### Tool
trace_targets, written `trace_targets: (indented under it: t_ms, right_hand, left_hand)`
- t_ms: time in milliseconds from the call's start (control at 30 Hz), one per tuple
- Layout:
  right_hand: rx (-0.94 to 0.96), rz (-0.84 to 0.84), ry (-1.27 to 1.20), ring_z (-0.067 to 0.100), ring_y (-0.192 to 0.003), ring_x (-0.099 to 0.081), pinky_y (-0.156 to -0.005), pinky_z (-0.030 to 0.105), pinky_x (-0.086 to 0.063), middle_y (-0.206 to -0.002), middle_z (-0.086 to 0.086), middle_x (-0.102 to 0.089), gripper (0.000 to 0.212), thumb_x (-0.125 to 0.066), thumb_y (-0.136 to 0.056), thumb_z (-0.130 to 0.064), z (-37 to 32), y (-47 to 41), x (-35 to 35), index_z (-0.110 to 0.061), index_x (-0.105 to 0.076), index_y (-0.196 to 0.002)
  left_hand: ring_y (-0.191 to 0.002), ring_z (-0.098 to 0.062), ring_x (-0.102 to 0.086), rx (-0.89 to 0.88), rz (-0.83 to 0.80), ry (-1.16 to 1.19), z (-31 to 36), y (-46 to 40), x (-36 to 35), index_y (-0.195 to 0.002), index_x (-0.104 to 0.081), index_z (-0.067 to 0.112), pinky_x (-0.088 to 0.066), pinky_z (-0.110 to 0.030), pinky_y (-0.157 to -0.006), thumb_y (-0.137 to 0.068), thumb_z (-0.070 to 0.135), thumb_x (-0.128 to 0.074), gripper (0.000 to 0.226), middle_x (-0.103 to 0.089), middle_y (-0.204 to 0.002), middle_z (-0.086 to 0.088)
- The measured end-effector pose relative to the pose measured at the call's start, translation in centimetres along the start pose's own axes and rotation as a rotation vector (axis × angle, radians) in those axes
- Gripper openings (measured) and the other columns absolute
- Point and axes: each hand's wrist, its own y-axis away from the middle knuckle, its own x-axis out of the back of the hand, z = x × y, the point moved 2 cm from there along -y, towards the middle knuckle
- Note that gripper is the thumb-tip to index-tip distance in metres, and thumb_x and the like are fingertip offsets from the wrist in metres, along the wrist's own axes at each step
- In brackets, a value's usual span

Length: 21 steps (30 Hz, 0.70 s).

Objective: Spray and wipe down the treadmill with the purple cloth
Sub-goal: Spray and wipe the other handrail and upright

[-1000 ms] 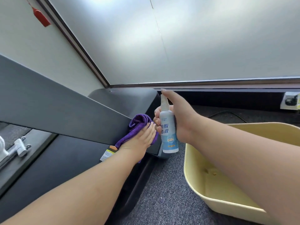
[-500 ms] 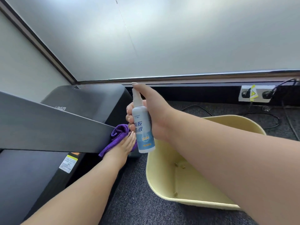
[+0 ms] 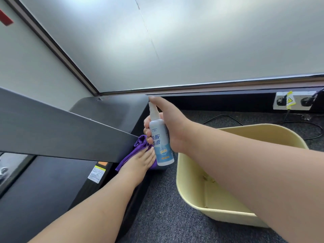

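My left hand (image 3: 140, 162) covers most of the purple cloth (image 3: 138, 148) — only a bunched fold above my fingers and a strip along the left side show, and the dark slanted bar of the treadmill (image 3: 61, 134) hides the cloth's upper left corner. My right hand (image 3: 168, 127) wraps the back of the spray bottle (image 3: 160, 142), so the nozzle sits under my forefinger and I cannot tell which way it points. The bottle's small print is too fine to read. My right forearm cuts across the yellow bin (image 3: 192, 190), hiding its right side. The warning sticker (image 3: 96, 173) on the treadmill is illegible.
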Motion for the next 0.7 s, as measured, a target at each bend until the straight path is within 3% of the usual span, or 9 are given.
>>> trace_targets:
  t_ms: [300,467,533,600,700]
  right_hand:
    - [0.012,-0.069,0.004,0.023,-0.049,-0.047,-0.053,0.025,-0.046,-0.061,0.011,-0.052,0.064,-0.053,-0.095,-0.064,0.3,-0.5,-4.3,-0.008,-0.055,-0.064]
    - [0.034,-0.053,-0.014,0.022,-0.049,-0.049,-0.053,0.025,-0.045,-0.062,0.010,-0.054,0.062,-0.055,-0.094,-0.062,0.2,-0.2,-6.7,-0.008,-0.056,-0.064]
    - [0.049,-0.050,-0.018,0.022,-0.048,-0.049,-0.052,0.025,-0.045,-0.063,0.010,-0.053,0.062,-0.054,-0.094,-0.062,0.0,0.1,-7.9,-0.008,-0.056,-0.063]
    - [0.059,-0.051,-0.019,0.022,-0.049,-0.048,-0.054,0.025,-0.043,-0.062,0.009,-0.052,0.063,-0.054,-0.094,-0.064,-0.3,0.5,-9.0,-0.009,-0.055,-0.062]
    - [0.079,-0.059,-0.047,0.021,-0.049,-0.046,-0.054,0.026,-0.040,-0.061,0.008,-0.051,0.064,-0.053,-0.094,-0.064,-0.8,1.4,-10.2,-0.009,-0.054,-0.061]
  left_hand:
    - [-0.156,-0.035,-0.012,0.055,0.066,0.080,-4.7,5.7,1.4,-0.161,-0.015,0.002,0.003,-0.050,-0.126,-0.107,0.021,-0.031,0.060,-0.019,-0.169,-0.016]
    - [-0.154,-0.038,-0.015,0.078,0.136,0.003,-7.9,9.3,2.5,-0.159,-0.022,0.004,0.009,-0.051,-0.123,-0.101,0.018,-0.003,0.063,-0.026,-0.166,-0.016]
    - [-0.152,-0.040,-0.019,0.078,0.111,-0.031,-9.1,11.1,3.4,-0.156,-0.027,0.002,0.004,-0.050,-0.125,-0.107,0.018,-0.012,0.054,-0.031,-0.163,-0.016]
    - [-0.152,-0.038,-0.024,0.145,0.213,-0.117,-10.4,12.4,3.1,-0.157,-0.029,0.009,0.008,-0.052,-0.125,-0.105,0.025,-0.011,0.058,-0.035,-0.162,-0.013]
    - [-0.141,-0.025,-0.048,0.223,0.214,-0.135,-12.4,15.0,1.8,-0.141,-0.058,0.026,-0.011,-0.050,-0.126,-0.101,0.041,-0.024,0.055,-0.061,-0.143,0.002]
